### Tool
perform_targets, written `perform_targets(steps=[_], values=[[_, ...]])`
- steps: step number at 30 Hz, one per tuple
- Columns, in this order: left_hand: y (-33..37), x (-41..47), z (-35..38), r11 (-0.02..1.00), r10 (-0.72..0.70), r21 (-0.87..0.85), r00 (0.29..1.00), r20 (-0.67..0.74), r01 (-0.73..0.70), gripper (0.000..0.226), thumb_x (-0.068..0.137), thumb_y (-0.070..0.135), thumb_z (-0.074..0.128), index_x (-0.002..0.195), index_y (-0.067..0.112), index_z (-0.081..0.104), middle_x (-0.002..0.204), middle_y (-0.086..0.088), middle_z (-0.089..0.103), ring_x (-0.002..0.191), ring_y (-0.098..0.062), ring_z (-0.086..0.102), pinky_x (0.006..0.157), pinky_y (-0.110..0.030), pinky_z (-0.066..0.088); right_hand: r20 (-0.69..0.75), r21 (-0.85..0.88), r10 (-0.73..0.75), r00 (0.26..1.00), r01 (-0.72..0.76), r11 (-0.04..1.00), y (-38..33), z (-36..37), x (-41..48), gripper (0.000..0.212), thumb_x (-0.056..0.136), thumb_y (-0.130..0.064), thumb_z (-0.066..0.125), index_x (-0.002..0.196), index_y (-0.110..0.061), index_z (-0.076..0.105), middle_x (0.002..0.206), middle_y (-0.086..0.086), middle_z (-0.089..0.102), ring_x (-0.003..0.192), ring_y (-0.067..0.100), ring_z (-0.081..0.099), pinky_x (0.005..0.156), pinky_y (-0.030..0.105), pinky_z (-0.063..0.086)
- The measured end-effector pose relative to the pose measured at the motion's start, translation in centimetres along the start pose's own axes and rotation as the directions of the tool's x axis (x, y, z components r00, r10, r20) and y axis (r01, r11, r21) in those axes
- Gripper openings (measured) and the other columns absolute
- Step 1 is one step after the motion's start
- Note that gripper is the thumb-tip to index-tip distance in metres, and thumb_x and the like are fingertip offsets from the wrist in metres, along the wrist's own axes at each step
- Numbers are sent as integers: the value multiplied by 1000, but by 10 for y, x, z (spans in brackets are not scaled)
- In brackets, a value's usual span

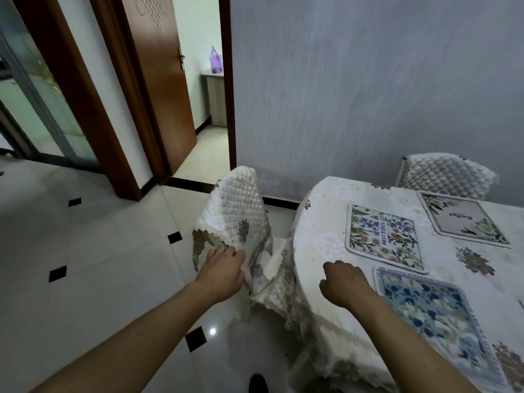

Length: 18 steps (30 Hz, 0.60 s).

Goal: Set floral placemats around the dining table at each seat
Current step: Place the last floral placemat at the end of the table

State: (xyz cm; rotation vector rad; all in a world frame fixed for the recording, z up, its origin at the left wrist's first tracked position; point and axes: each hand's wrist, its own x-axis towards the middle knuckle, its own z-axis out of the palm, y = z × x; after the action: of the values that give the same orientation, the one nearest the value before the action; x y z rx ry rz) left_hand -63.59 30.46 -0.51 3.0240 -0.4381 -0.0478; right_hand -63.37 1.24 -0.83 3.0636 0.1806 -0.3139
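Just right of the right hand, whose fingers curl under with tips hidden and nothing seen in them, a blurred blue placemat lies on the table, partly hidden behind the forearm. The left hand pinches the hem of a quilted chair cover. Beyond the right fingers lie a "BEAUTIFUL" placemat and a grey placemat, its script unreadable. Far beyond the left fingers sits a purple bag; its contents cannot be told.
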Motion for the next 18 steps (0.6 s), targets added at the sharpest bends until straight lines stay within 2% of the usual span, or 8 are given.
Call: perform_targets(steps=[4,8,13,18], values=[[-46,46,-5,999,10,32,999,-34,-9,26,89,31,46,110,16,53,107,-9,57,104,-30,49,90,-39,36,-5,19,-44,999,44,999,-30,-5,71,12,88,-28,44,85,-18,39,100,7,59,93,29,58,72,35,34],[-97,91,-19,996,-51,66,997,-54,55,20,88,31,46,101,16,50,100,-8,57,98,-30,50,81,-40,33,-14,54,-127,992,127,990,-65,-25,151,11,88,-29,47,88,-18,46,100,7,60,92,29,60,72,35,36],[-164,130,-33,984,-166,60,985,-41,168,22,89,32,48,105,17,51,105,-8,58,100,-28,50,89,-42,37,-73,34,-210,975,213,977,-114,-58,235,24,88,-32,48,102,-14,57,105,11,63,94,31,62,78,34,46],[-241,167,-32,978,-198,52,979,-54,201,24,91,32,48,109,17,51,107,-7,60,100,-27,51,91,-41,38,-59,-6,-208,976,208,978,-168,-71,301,27,88,-33,48,106,-15,56,108,10,61,97,31,58,82,36,44]])
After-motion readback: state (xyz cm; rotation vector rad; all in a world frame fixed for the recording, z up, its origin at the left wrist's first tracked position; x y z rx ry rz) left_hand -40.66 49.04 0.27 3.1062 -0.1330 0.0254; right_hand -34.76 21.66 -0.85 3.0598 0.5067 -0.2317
